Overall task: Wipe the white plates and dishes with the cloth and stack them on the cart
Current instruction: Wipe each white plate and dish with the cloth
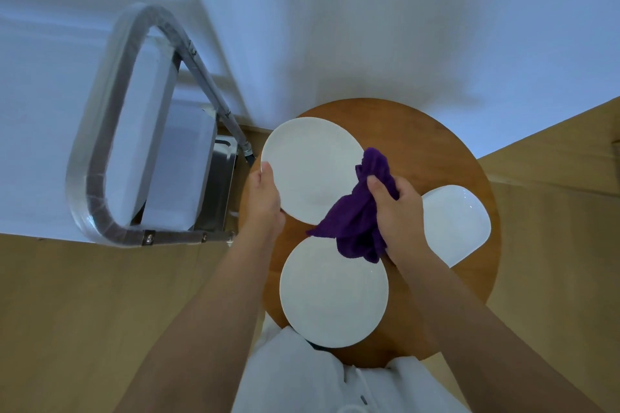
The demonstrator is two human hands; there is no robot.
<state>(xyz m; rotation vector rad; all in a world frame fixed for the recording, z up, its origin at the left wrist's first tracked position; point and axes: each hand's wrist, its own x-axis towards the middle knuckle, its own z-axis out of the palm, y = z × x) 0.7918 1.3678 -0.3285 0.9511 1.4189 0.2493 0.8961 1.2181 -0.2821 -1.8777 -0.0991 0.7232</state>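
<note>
Plate, lifted and tilted over the round table, is pinched at its rim by the left hand so its face meets the purple cloth bunched in the right hand. Second plate lies below both hands, a dish just right of the right hand, and the cart left of the left hand.

Round wooden table, tan wood floor, white wall, cool bluish light
</note>
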